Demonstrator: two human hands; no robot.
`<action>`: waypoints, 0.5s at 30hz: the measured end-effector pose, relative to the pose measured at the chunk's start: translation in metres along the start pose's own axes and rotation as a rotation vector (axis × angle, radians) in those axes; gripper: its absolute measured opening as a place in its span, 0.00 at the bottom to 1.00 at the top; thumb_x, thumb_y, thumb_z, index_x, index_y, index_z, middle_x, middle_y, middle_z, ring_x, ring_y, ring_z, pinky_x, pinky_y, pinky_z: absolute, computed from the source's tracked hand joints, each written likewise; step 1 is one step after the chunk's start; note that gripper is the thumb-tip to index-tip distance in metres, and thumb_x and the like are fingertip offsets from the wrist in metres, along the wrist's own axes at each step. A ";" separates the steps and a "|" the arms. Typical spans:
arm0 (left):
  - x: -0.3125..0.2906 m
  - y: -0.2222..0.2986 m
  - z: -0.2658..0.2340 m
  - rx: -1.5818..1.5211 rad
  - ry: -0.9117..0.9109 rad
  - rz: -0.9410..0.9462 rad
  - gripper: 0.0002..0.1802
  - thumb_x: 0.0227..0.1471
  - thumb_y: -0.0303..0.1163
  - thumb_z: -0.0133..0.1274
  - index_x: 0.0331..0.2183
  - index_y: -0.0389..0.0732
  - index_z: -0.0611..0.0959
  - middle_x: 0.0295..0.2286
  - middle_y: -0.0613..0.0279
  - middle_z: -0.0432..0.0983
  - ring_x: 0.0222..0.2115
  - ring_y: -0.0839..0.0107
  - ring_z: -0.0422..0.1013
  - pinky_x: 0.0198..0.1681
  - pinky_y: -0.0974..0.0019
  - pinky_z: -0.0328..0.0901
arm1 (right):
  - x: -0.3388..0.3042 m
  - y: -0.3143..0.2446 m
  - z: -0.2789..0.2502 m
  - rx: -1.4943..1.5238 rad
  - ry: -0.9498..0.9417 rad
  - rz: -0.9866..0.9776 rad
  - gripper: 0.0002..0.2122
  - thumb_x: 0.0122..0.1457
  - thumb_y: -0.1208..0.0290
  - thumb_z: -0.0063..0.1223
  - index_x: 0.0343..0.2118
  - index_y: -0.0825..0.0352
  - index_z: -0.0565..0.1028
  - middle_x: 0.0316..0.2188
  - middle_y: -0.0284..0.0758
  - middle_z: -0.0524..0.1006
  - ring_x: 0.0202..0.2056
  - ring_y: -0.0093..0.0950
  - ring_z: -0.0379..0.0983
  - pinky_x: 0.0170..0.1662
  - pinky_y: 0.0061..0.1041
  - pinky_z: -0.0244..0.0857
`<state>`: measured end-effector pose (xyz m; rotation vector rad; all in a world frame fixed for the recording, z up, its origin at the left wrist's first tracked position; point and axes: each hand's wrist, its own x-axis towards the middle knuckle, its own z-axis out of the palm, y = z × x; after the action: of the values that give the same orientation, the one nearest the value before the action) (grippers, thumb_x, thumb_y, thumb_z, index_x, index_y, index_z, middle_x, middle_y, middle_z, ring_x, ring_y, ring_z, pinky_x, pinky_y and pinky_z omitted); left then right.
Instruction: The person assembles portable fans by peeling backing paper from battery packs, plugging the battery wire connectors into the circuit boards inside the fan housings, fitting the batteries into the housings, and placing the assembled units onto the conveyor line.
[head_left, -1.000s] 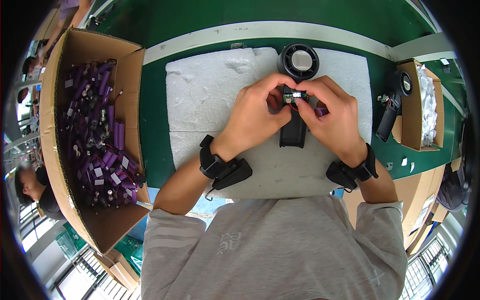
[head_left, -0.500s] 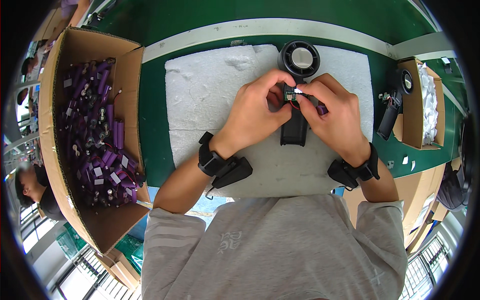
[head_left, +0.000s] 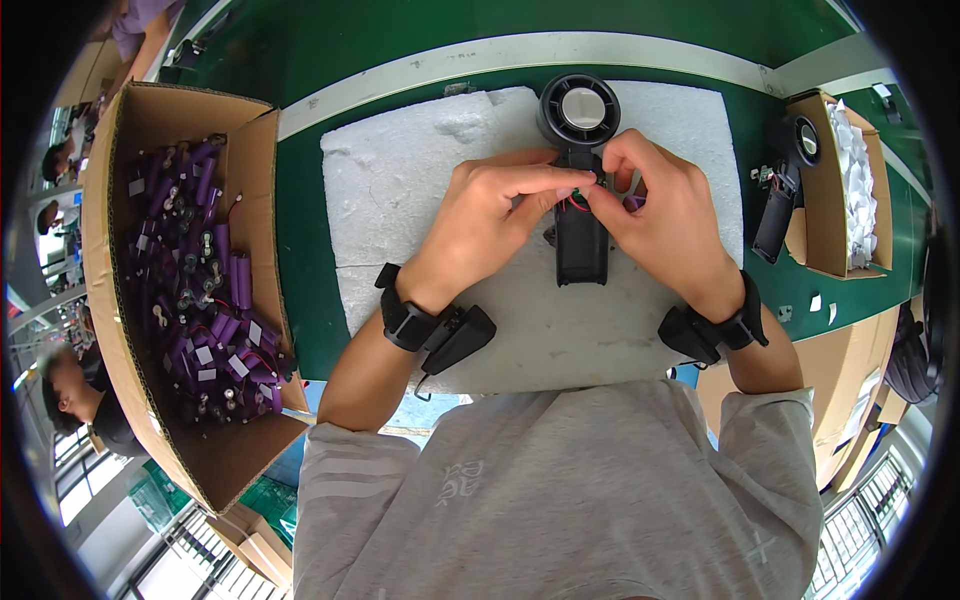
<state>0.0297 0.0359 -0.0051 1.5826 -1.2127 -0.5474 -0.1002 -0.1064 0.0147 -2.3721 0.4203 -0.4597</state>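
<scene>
A black handheld fan with a round head (head_left: 580, 110) lies on a white foam slab, its open handle (head_left: 582, 250) towards me. My left hand (head_left: 490, 215) reaches across the handle's upper part, thumb and fingertips pinched on a small green circuit board (head_left: 580, 190) that they mostly cover. From the right, my right hand (head_left: 668, 205) bends its thumb and index finger to the same spot; what they pinch is hidden. A short red wire (head_left: 575, 204) loops below the fingertips. Partly behind my right hand shows a purple battery cell (head_left: 633, 203).
At left stands a big cardboard box (head_left: 275, 200) heaped with purple battery cells (head_left: 205, 330). A second black fan (head_left: 780, 200) lies at right beside a smaller box (head_left: 800, 235) of white pieces (head_left: 857, 190). A pale rail (head_left: 500, 58) crosses the green table. People are at far left.
My left fingers have closed over the circuit board, which showed more openly before. The right index finger has risen and curled. The whole view has shifted slightly.
</scene>
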 end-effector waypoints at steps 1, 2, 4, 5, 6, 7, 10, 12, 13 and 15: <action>0.001 0.001 0.000 -0.012 -0.002 -0.002 0.14 0.50 0.17 0.52 0.38 0.42 0.83 0.26 0.56 0.76 0.25 0.63 0.72 0.28 0.66 0.66 | 0.000 0.000 -0.003 -0.001 0.006 0.003 0.09 0.47 0.79 0.60 0.27 0.68 0.70 0.23 0.34 0.72 0.18 0.27 0.68 0.22 0.22 0.64; 0.000 0.002 0.000 -0.021 0.006 -0.006 0.14 0.49 0.17 0.51 0.37 0.43 0.83 0.26 0.56 0.75 0.24 0.63 0.72 0.27 0.66 0.65 | 0.002 0.001 -0.006 -0.005 -0.112 0.019 0.09 0.47 0.78 0.61 0.27 0.68 0.69 0.23 0.33 0.72 0.20 0.26 0.69 0.24 0.22 0.64; 0.001 0.002 -0.001 -0.007 0.004 -0.006 0.14 0.49 0.17 0.52 0.37 0.42 0.83 0.26 0.56 0.75 0.24 0.63 0.72 0.27 0.65 0.65 | 0.005 0.002 -0.014 -0.015 -0.349 0.049 0.11 0.48 0.77 0.61 0.28 0.68 0.67 0.22 0.32 0.71 0.22 0.24 0.69 0.26 0.22 0.65; 0.001 0.003 -0.002 0.004 -0.002 -0.007 0.14 0.49 0.17 0.52 0.37 0.42 0.83 0.26 0.56 0.75 0.24 0.63 0.71 0.27 0.65 0.65 | 0.007 0.004 -0.018 -0.015 -0.351 0.042 0.11 0.48 0.77 0.61 0.28 0.68 0.67 0.22 0.32 0.71 0.22 0.24 0.69 0.26 0.22 0.65; 0.001 0.003 -0.003 0.015 -0.006 -0.009 0.13 0.49 0.17 0.52 0.37 0.42 0.83 0.26 0.56 0.75 0.24 0.62 0.71 0.27 0.65 0.65 | 0.009 0.005 -0.023 0.096 -0.461 0.072 0.12 0.48 0.77 0.62 0.30 0.68 0.67 0.25 0.32 0.71 0.23 0.23 0.70 0.28 0.21 0.65; 0.002 0.004 -0.002 0.011 -0.005 -0.006 0.13 0.49 0.17 0.52 0.37 0.42 0.83 0.26 0.56 0.75 0.24 0.62 0.71 0.27 0.65 0.65 | 0.009 0.007 -0.030 0.202 -0.567 0.109 0.13 0.48 0.77 0.62 0.33 0.68 0.67 0.27 0.32 0.71 0.24 0.23 0.70 0.29 0.21 0.65; 0.004 0.006 -0.003 0.064 -0.036 0.000 0.13 0.49 0.18 0.52 0.37 0.42 0.83 0.27 0.57 0.75 0.23 0.62 0.71 0.27 0.64 0.64 | 0.010 0.013 -0.041 0.422 -0.749 0.193 0.17 0.47 0.78 0.63 0.38 0.68 0.67 0.32 0.32 0.70 0.28 0.23 0.70 0.33 0.21 0.66; 0.002 0.006 -0.006 0.068 -0.050 -0.015 0.14 0.50 0.18 0.52 0.38 0.42 0.83 0.29 0.56 0.75 0.26 0.63 0.72 0.29 0.66 0.66 | 0.012 0.016 -0.046 0.646 -0.888 0.296 0.23 0.45 0.79 0.64 0.44 0.68 0.65 0.38 0.33 0.69 0.32 0.24 0.72 0.37 0.22 0.66; 0.001 0.005 -0.008 0.070 -0.067 -0.028 0.15 0.50 0.17 0.52 0.39 0.43 0.83 0.30 0.55 0.76 0.29 0.64 0.73 0.32 0.67 0.67 | 0.014 0.017 -0.048 0.644 -0.891 0.296 0.23 0.45 0.79 0.64 0.44 0.68 0.65 0.38 0.33 0.69 0.32 0.24 0.72 0.37 0.22 0.66; 0.000 0.003 -0.009 0.072 -0.083 -0.042 0.15 0.51 0.17 0.51 0.40 0.43 0.83 0.32 0.53 0.76 0.32 0.64 0.75 0.35 0.68 0.69 | 0.020 0.016 -0.054 0.903 -0.986 0.421 0.30 0.41 0.81 0.65 0.49 0.68 0.62 0.41 0.35 0.68 0.36 0.27 0.72 0.39 0.24 0.67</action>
<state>0.0361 0.0399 0.0007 1.6626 -1.2762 -0.6074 -0.1087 -0.1564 0.0465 -1.3234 0.1603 0.6059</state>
